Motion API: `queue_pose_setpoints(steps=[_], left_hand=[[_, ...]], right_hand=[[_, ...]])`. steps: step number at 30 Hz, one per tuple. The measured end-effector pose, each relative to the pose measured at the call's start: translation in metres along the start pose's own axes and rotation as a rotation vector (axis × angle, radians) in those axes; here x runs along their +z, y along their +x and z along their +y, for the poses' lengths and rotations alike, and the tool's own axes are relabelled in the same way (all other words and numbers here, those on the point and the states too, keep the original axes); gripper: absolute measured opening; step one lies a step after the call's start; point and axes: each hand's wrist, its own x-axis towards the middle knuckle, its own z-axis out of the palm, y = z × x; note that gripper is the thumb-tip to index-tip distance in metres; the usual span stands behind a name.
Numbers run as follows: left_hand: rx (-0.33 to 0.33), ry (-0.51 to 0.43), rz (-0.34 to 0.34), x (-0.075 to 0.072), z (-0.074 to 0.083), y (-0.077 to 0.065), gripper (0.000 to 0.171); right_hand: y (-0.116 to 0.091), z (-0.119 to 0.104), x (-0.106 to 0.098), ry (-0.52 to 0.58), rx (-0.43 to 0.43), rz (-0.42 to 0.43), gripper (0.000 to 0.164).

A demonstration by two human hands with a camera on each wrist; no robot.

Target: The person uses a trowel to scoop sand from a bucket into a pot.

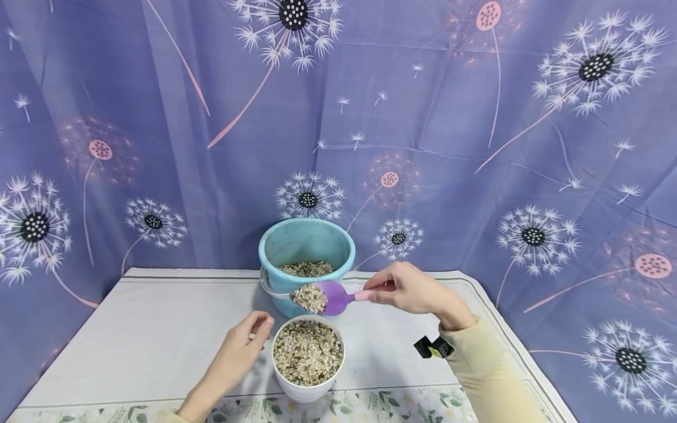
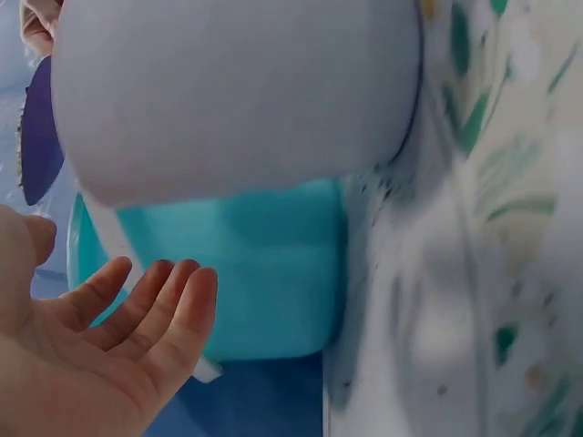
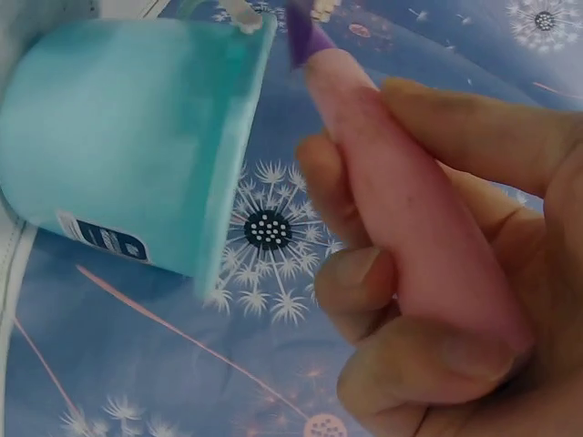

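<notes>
My right hand (image 1: pixel 409 289) grips the pink handle (image 3: pixel 414 196) of a small purple garden trowel (image 1: pixel 335 298), fingers curled round it. Pale, grainy potting mix (image 1: pixel 310 298) is heaped on the blade, which is above the gap between bucket and pot. Nearest me stands a white pot (image 1: pixel 304 392), filled close to its rim with the same mix. Just left of the pot is my left hand (image 1: pixel 238 346); its fingers are loosely bent, hold nothing and look apart from the pot in the left wrist view.
Behind the pot, a turquoise bucket (image 1: pixel 276 276) holds more grainy mix (image 1: pixel 308 269), and its handle hangs at the front. A white cloth (image 1: pixel 158 335) with a leafy border covers the table. Blue dandelion-print curtains (image 1: pixel 238 176) enclose the back and sides.
</notes>
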Motion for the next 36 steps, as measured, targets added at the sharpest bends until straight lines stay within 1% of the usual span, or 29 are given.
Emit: queue_pose_setpoints(steps=[3,8,14,18,24,29,32,36], left_hand=[[0.004,-0.003,-0.018,0.006,0.001,-0.003,0.039],[0.017,-0.005,-0.005,0.014,0.003,-0.008,0.033],[0.038,0.013,-0.003,0.02,0.004,-0.01,0.035],[0.052,0.022,-0.006,0.022,0.002,-0.01,0.034],[0.075,0.007,-0.024,0.024,0.0,-0.01,0.03],[0.111,-0.008,-0.02,0.022,0.002,-0.009,0.025],[0.117,-0.012,-0.041,0.02,0.003,-0.009,0.028],[0.108,-0.002,-0.082,0.017,-0.001,-0.011,0.031]], right_hand=[[-0.006,0.001,0.014,-0.005,0.024,0.005,0.012],[-0.017,0.001,0.03,-0.023,0.058,0.034,0.009],[-0.033,-0.005,0.042,-0.045,0.072,0.097,0.011],[-0.038,-0.011,0.048,-0.091,0.091,0.124,0.011],[-0.045,-0.017,0.053,-0.15,0.149,0.166,0.01],[-0.05,-0.021,0.051,-0.222,0.216,0.214,0.013],[-0.052,-0.022,0.051,-0.253,0.242,0.237,0.015],[-0.053,-0.021,0.053,-0.259,0.261,0.238,0.016]])
